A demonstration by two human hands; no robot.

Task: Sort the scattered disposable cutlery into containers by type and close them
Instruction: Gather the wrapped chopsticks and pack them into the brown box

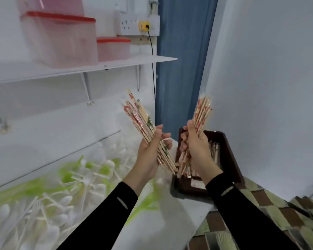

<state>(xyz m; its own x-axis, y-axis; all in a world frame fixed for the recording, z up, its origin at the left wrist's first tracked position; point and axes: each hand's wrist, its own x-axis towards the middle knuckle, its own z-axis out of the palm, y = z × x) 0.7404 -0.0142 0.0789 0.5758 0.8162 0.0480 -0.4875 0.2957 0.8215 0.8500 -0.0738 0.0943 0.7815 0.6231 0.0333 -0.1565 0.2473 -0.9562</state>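
Note:
My left hand (pixel 150 150) grips a bundle of wrapped wooden chopsticks (pixel 139 116), fanned up and to the left above the counter. My right hand (pixel 197 147) grips a second bundle of wrapped chopsticks (pixel 202 110), held nearly upright over a dark brown container (pixel 229 156). More wrapped chopsticks lie inside that container, partly hidden by my right hand. A heap of white plastic spoons and forks (pixel 65 201) lies scattered on the counter at lower left, over a green and white surface.
A white wall shelf (pixel 79 69) carries two pink boxes with red lids (pixel 61 38). A socket with a yellow plug (pixel 144 26) and black cable sits by a blue door frame (pixel 181 69). Patterned tile floor (pixel 260 213) lies at lower right.

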